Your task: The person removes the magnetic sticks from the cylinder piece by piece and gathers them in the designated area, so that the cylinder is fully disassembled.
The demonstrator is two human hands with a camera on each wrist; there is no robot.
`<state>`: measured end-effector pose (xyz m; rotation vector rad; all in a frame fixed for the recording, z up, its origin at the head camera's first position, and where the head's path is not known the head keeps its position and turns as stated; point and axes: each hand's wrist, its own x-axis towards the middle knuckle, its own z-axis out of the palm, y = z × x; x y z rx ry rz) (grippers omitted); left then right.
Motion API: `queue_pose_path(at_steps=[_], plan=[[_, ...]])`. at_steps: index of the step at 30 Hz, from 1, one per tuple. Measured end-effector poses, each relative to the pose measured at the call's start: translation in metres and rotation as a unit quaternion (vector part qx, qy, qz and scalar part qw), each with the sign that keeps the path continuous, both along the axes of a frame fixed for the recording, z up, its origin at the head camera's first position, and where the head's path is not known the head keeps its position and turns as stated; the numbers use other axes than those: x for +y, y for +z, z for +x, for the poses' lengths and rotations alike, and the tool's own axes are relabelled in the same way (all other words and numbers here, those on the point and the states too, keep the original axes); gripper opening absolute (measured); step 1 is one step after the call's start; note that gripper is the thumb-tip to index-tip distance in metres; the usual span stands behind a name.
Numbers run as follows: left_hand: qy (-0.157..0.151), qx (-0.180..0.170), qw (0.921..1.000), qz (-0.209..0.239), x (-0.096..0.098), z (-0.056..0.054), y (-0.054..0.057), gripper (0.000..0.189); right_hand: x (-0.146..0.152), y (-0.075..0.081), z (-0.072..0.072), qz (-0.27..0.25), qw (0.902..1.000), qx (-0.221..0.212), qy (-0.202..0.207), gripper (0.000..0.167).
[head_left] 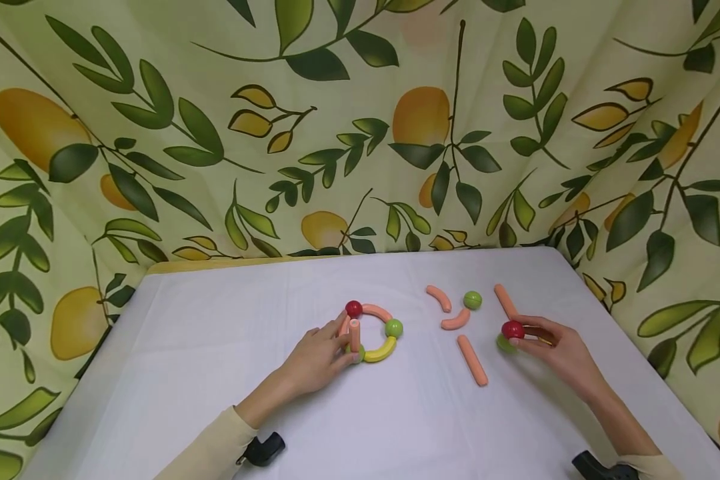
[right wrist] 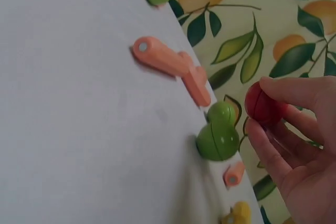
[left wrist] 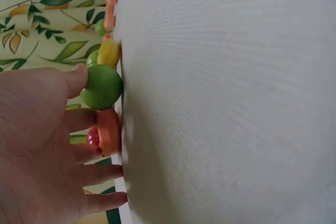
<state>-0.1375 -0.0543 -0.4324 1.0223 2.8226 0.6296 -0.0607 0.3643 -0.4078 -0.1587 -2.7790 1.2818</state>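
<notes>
My left hand (head_left: 315, 360) is at the left side of a ring of balls and curved rods, its thumb and forefinger pinching a green ball (left wrist: 102, 86). A straight orange rod (head_left: 355, 336) stands upright above that ball. The ring also has a red ball (head_left: 353, 308), a curved orange rod (head_left: 377, 311), another green ball (head_left: 393, 328) and a curved yellow rod (head_left: 381, 351). On the right, my right hand (head_left: 561, 350) pinches a second red ball (right wrist: 262, 104) between thumb and fingers, raised over the table near a loose green ball (right wrist: 218, 141).
Between the hands lie two curved orange rods (head_left: 439, 298), a green ball (head_left: 472, 300) and a straight orange rod (head_left: 472, 361). Another straight rod (head_left: 505, 301) lies beyond my right hand, with a yellow piece (right wrist: 241, 212) near it. A leaf-patterned curtain (head_left: 336, 133) borders the white table (head_left: 228, 300).
</notes>
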Motion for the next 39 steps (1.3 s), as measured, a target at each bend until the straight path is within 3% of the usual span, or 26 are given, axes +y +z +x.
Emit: queue_pose_path(at_steps=[10,17,25,34,39], plan=[[-0.002,0.000,1.0000,0.005,0.000,-0.001,-0.001,0.044,0.025,-0.011,0.020,0.047,0.9971,-0.057,-0.015,0.063],[0.000,0.000,1.0000,0.001,0.001,-0.001,0.002,0.046,0.031,-0.016,0.027,0.047,0.9967,-0.066,0.001,0.059],[0.001,-0.008,1.0000,0.000,0.001,0.000,0.006,0.042,0.029,-0.023,0.027,0.075,0.9961,-0.039,0.023,0.049],[-0.001,-0.005,1.0000,0.006,0.000,0.002,0.005,0.044,0.028,-0.017,0.030,0.094,0.9949,-0.016,0.034,0.048],[-0.002,0.000,1.0000,0.003,0.000,0.001,0.003,0.043,0.033,-0.011,0.030,0.105,0.9930,0.028,0.045,0.045]])
